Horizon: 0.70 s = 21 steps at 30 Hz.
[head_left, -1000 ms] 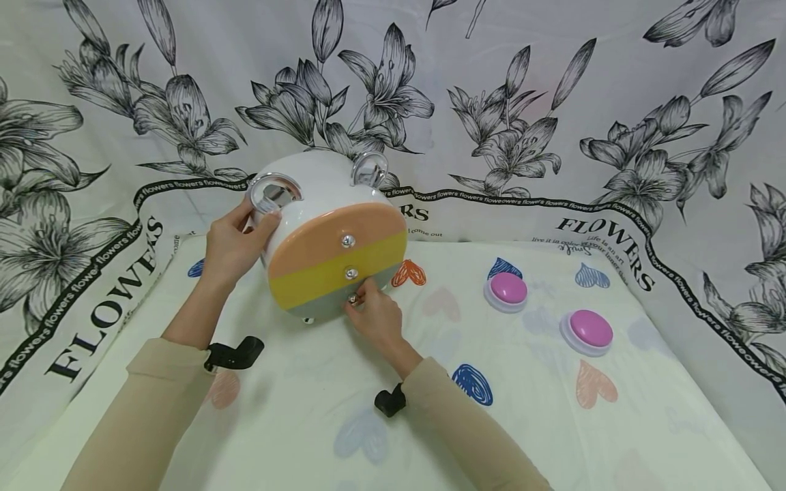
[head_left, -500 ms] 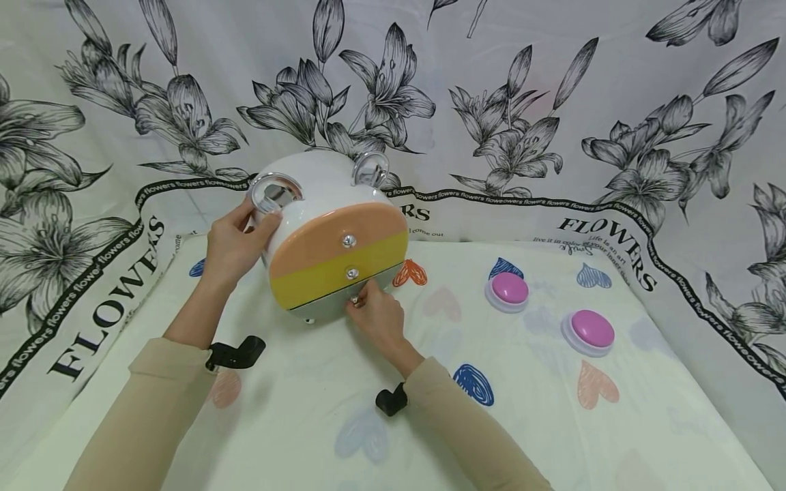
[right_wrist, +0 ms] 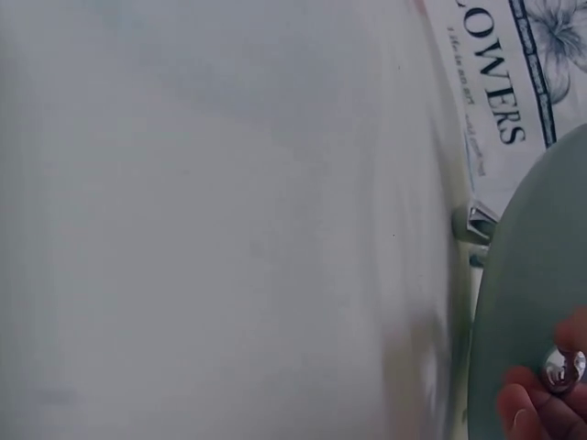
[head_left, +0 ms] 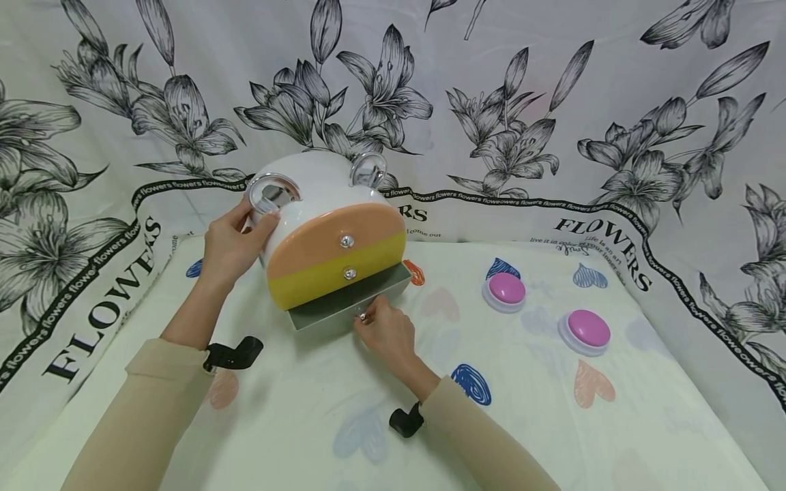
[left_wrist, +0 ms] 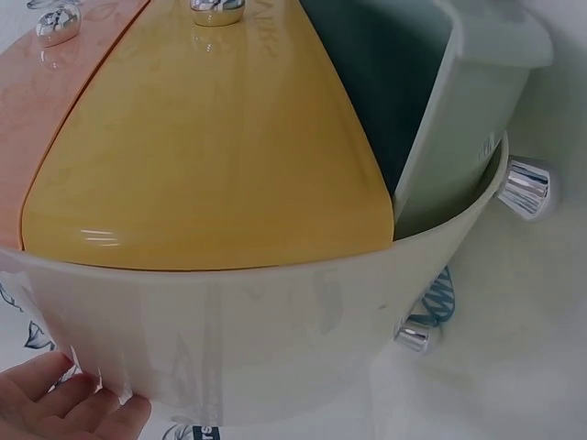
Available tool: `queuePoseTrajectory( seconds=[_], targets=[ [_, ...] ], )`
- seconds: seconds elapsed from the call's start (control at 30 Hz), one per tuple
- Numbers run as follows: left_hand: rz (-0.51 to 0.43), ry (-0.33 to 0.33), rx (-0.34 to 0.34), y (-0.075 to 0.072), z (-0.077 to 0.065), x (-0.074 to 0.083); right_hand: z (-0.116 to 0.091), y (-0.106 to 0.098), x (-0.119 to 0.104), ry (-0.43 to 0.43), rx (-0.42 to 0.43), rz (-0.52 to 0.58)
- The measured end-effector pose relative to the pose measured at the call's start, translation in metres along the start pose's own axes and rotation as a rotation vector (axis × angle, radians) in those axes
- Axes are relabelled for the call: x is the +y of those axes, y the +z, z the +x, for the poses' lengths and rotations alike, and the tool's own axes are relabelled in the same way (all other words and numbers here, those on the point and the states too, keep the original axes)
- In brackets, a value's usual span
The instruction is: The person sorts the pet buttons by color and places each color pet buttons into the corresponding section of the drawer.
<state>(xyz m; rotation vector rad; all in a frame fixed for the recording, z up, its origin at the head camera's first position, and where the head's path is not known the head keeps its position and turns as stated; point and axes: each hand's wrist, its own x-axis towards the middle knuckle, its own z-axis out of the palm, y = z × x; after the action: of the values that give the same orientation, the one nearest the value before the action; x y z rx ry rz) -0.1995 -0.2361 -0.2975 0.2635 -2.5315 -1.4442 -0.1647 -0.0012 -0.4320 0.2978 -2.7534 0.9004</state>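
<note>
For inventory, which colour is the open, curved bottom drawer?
The drawer is grey-green, clearest in the head view.

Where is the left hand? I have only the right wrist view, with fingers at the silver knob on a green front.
Observer: The head view shows the left hand holding the white cabinet at its left side.
Operator: Does the green drawer stand open?
Observer: Yes, it juts out below the yellow drawer, and the head view looks into its open top.
Operator: Anything else nearby?
Observer: A round pink button and a second pink button, both to the cabinet's right in the head view.
</note>
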Motion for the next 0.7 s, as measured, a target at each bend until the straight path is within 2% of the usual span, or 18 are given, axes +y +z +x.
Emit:
queuePoseTrajectory(
  seconds=[0.27,0.7],
  targets=[
    [-0.003,-0.003,0.0,0.001,0.001,0.001,-0.012,-0.009,0.005,-0.014,-0.002,-0.004],
    [-0.006,0.0,0.001,0.001,0.001,-0.001,-0.035,-0.016,0.012,-0.049,0.052,0.002]
  ],
)
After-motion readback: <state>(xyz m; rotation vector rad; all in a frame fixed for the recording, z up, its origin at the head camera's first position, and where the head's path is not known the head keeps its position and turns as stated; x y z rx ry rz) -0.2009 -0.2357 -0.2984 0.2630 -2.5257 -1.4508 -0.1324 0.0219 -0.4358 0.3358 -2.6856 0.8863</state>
